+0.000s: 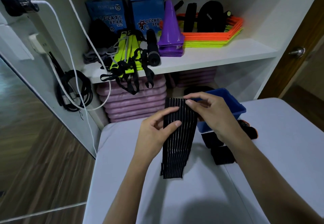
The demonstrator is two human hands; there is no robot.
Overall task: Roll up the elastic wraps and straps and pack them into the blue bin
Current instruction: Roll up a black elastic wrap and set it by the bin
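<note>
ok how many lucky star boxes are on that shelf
2, both standing at the back of the upper shelf: one box on the left, a taller-sitting box beside it, just left of the purple cones. More could be hidden behind the clutter.

You get dim, cool indoor light; your head casts a soft shadow on the near tabletop [201,206]. Wide-angle bending curves the edges, and the left floor [35,153] smears.

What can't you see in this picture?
Head view only:
- Inside of the blue bin: hidden by the right hand and the striped wrap.
- Black straps on the table: partly behind the right forearm.
- Pink mats under the shelf: tops hidden.
</note>
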